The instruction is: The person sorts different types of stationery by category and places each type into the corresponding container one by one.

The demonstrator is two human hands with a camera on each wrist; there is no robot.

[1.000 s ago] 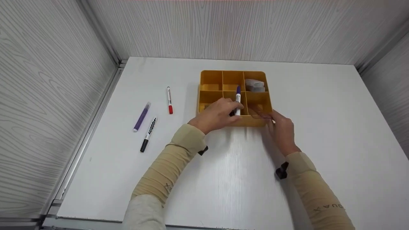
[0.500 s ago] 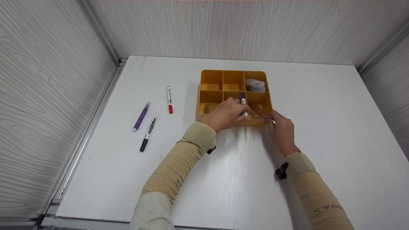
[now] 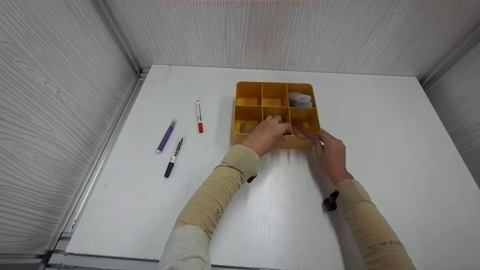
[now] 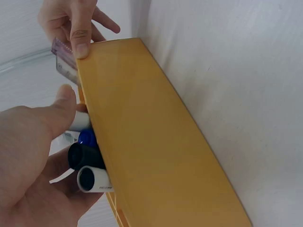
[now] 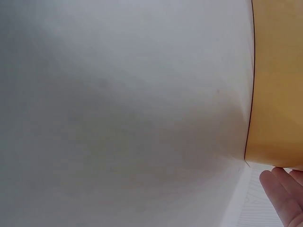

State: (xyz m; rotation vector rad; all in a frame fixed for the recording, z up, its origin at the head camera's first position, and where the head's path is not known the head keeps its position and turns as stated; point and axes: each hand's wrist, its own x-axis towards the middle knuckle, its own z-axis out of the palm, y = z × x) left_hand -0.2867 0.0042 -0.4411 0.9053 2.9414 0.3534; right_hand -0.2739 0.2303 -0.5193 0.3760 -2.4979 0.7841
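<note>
A yellow compartment box (image 3: 248,82) stands on the white table. My left hand (image 3: 267,133) reaches into its front middle compartment. In the left wrist view the thumb and fingers curl round the white end of a marker (image 4: 81,121); a blue marker end (image 4: 87,137), a black one (image 4: 84,156) and a white one (image 4: 94,179) sit beside it. The head view mostly hides these markers behind the hand. My right hand (image 3: 332,153) grips the box's front right corner, thumb on the rim, fingers (image 5: 279,191) against the outside. A pinkish clear flat piece (image 4: 65,61) sticks up by that thumb.
On the table to the left lie a purple marker (image 3: 166,137), a black-capped marker (image 3: 174,157) and a red-capped marker (image 3: 199,117). Whitish translucent items (image 3: 300,100) fill part of the back right compartment. A greenish block (image 3: 243,128) lies in the front left one.
My left hand has moved slightly right and lowered the purple-capped white marker into the front middle compartment, where it is now nearly hidden. My right hand has stayed at the corner.
</note>
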